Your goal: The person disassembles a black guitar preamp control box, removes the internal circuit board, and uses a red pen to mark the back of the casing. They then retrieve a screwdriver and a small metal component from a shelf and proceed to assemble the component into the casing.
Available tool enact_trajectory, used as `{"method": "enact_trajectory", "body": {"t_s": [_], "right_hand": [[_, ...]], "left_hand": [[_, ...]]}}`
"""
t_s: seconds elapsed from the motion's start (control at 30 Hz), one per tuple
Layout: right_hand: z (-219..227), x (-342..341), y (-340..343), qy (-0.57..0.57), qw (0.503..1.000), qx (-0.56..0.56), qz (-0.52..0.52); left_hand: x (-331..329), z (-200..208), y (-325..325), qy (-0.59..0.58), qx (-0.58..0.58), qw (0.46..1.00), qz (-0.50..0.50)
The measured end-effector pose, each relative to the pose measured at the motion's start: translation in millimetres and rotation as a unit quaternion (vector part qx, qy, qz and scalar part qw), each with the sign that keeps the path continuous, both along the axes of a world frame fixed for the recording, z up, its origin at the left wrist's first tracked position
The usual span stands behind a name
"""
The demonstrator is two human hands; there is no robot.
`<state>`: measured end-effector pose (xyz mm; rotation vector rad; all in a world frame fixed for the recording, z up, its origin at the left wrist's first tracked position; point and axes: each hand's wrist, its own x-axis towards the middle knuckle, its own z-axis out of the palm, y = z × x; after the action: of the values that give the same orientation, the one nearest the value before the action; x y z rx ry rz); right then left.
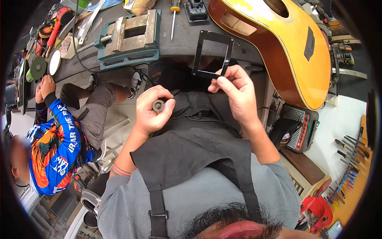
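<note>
My right hand (238,89) pinches a thin black rectangular frame (197,53) by its lower right corner between thumb and fingers. Small holes show at the frame's corners, and its middle is an open window. In my left hand (153,109) a dark round-ended handpiece (158,105) is gripped, its tip facing up; its full length is hidden by the fingers. A black cord (147,75) runs from the bench toward this hand. Both hands are in front of my black apron (191,147), apart from each other. An acoustic guitar body (294,47) with a rectangular cutout in its side lies beyond my right hand.
On the dark bench (175,51) stand a green vise (129,40), a yellow-handled screwdriver (174,20) and a black plug-in unit (197,12). Tools and discs crowd the far left. A person (59,139) sits at left. An amplifier (298,127) stands at right.
</note>
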<state>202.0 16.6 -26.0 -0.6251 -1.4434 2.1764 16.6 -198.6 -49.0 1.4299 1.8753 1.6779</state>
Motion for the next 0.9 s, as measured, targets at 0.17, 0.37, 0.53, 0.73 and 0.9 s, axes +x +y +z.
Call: {"method": "enact_trajectory", "body": {"t_s": [0.17, 0.37, 0.53, 0.73, 0.9], "right_hand": [[2, 4, 9, 0.001, 1.0, 0.012, -0.014], [4, 4, 18, -0.008, 0.999, 0.027, -0.034], [5, 6, 33, 0.008, 0.998, 0.034, -0.048], [12, 4, 41, 0.019, 0.998, 0.037, -0.048], [13, 5, 41, 0.016, 0.999, 0.033, -0.038]], "left_hand": [[5, -3, 4, 0.016, 0.017, 1.0, 0.007], [9, -7, 9, 0.054, 0.033, 0.998, 0.006], [14, -7, 11, 0.075, 0.034, 0.997, 0.005], [20, -16, 6, 0.08, 0.036, 0.995, 0.054], [24, -19, 0, 0.056, 0.033, 0.989, 0.132]]}}
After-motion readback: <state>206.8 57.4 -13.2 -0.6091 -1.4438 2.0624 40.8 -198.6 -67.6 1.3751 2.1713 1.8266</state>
